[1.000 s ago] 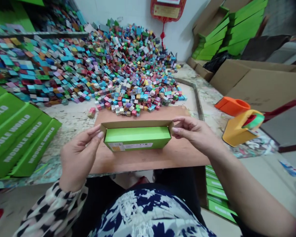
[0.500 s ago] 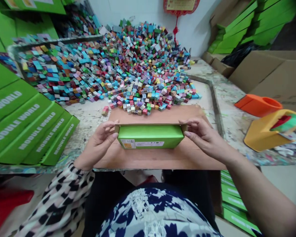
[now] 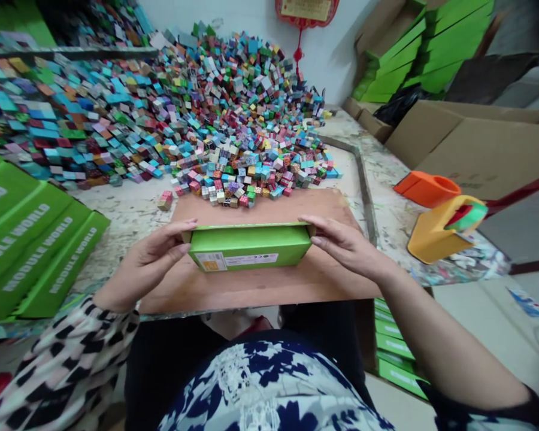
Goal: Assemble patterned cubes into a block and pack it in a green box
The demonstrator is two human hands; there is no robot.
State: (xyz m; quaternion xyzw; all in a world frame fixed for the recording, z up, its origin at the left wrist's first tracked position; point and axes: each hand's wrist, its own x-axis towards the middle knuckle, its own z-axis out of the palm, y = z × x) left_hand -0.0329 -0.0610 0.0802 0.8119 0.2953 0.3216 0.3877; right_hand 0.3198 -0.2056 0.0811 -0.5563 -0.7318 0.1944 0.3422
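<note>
A long green cardboard box [image 3: 250, 246] with a white label on its near side lies on a brown wooden board [image 3: 269, 284] in front of me. My left hand [image 3: 148, 260] grips its left end, thumb on top and fingers curled at the side. My right hand [image 3: 341, 242] holds the right end the same way, fingers pressed on the top edge. The box's top flap is folded down almost flat. A large heap of small coloured cubes [image 3: 233, 126] rises just behind the board.
Flat green boxes printed with white letters [image 3: 31, 245] are stacked at my left. An orange tape holder [image 3: 426, 188] and a yellow one [image 3: 444, 230] sit at the right. Brown cartons [image 3: 471, 146] and more green boxes [image 3: 399, 66] stand behind them.
The open brown-lined flap at the back of the box has been folded down over the top. Both hands stayed at the ends and moved onto the top edge.
</note>
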